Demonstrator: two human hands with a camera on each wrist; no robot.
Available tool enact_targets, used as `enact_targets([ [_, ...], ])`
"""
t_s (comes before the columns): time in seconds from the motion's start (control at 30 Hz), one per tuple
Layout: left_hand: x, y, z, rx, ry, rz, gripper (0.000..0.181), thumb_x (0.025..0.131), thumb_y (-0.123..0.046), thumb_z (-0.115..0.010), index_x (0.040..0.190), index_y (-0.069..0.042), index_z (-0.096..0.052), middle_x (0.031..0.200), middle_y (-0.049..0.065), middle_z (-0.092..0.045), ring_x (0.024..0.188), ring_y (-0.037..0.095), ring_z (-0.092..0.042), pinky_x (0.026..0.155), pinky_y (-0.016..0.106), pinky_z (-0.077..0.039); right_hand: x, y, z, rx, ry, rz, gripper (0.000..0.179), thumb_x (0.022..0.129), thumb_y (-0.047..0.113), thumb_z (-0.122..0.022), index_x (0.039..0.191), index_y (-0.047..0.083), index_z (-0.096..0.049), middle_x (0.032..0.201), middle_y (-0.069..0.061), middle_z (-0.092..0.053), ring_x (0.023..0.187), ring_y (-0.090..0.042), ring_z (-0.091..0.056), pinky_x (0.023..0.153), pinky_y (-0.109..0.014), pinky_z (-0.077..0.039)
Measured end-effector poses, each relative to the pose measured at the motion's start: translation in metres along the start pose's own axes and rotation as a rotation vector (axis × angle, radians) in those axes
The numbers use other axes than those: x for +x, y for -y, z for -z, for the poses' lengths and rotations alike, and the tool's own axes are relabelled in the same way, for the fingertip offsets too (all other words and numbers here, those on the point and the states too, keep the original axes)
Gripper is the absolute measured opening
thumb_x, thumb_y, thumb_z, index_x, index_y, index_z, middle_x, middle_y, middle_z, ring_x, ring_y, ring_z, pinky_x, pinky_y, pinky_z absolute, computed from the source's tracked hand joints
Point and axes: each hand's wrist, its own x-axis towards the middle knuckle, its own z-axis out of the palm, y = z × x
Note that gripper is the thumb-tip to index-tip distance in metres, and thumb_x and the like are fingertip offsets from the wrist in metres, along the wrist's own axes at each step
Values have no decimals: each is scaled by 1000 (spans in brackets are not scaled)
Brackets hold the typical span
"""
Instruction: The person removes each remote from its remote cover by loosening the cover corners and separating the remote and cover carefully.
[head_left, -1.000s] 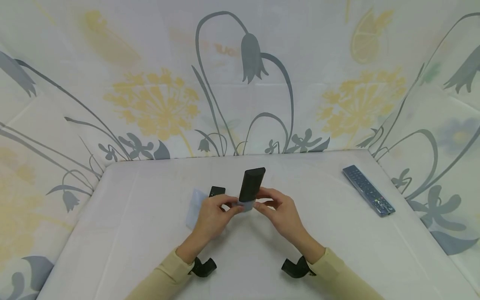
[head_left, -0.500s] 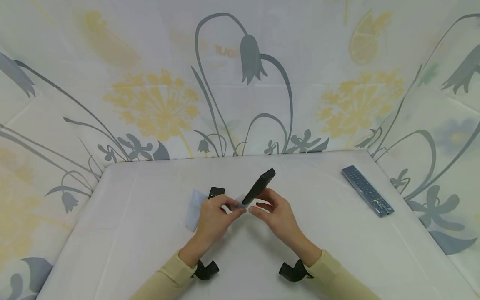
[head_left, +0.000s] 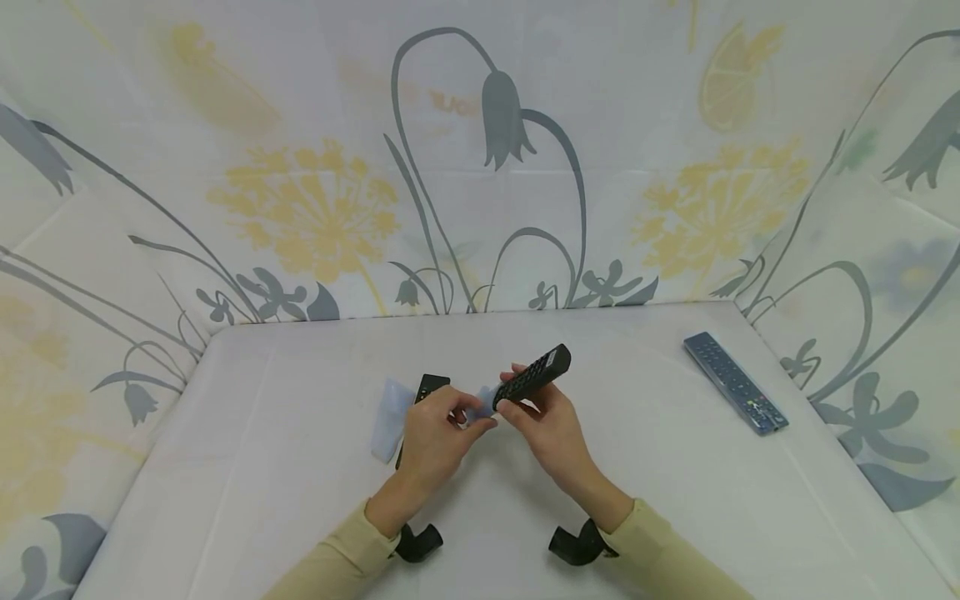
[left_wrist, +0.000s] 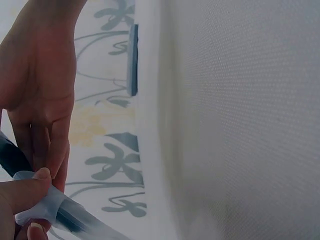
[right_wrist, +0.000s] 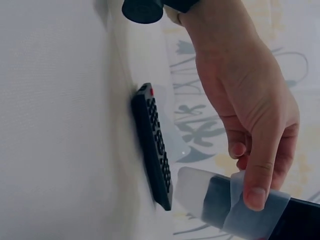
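Note:
My left hand (head_left: pixel 435 429) pinches a translucent bluish sleeve (head_left: pixel 483 403). In the right wrist view its thumb lies flat on the folded edge of that sleeve (right_wrist: pixel 257 215). A black remote control (head_left: pixel 536 375) slants up to the right, its lower end inside the sleeve. My right hand (head_left: pixel 555 433) grips the remote from below, thumb near the sleeve's edge and fingers partly hidden behind it. In the left wrist view the dark remote (left_wrist: pixel 11 159) runs into the sleeve (left_wrist: pixel 47 205), and the right hand (left_wrist: pixel 42 85) shows above it.
Beside the left hand lies a second black remote (head_left: pixel 432 383), partly covered by that hand, on or next to a pale blue translucent sleeve (head_left: pixel 390 421). A long dark blue remote (head_left: pixel 735 382) rests at the table's right. Floral cloth (head_left: pixel 480 208) stands behind the white table (head_left: pixel 300 467).
The black remote has tilted from nearly upright to slanting right, its buttons now facing up. The right thumb has come onto it; the left hand keeps its pinch on the sleeve.

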Motion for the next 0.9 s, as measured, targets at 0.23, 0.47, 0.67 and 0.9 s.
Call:
enact_targets([
  [0.23,0,-1,0,-5,0,26,30,62,-10,-96,79,-9,-71,70,-3,-60,58,10,-54,54,16,-42,3,2,4,56,-53,28,46,97,5,-64,140,-2,-49,129,-17,-62,124,-27,-58,97,-27,-48],
  [0.47,-2,0,1,-16,5,77,28,64,-12,-95,80,-10,-71,71,-5,-58,59,11,-53,52,19,-43,4,6,12,85,-79,47,47,94,3,-67,138,-1,-50,128,-16,-63,121,-27,-60,97,-30,-49],
  [0.67,-1,1,1,-21,1,79,29,64,-13,-95,80,-10,-71,71,-5,-57,59,10,-53,53,20,-43,3,10,15,55,-103,36,48,92,3,-69,137,-1,-54,126,-16,-64,120,-26,-60,95,-28,-50],
  [0.9,0,3,4,-87,23,183,27,68,-16,-93,84,-9,-73,75,-2,-61,65,8,-57,55,23,-48,3,11,21,80,-109,57,52,90,-2,-71,138,-1,-51,125,-24,-62,114,-21,-63,93,-28,-51],
])
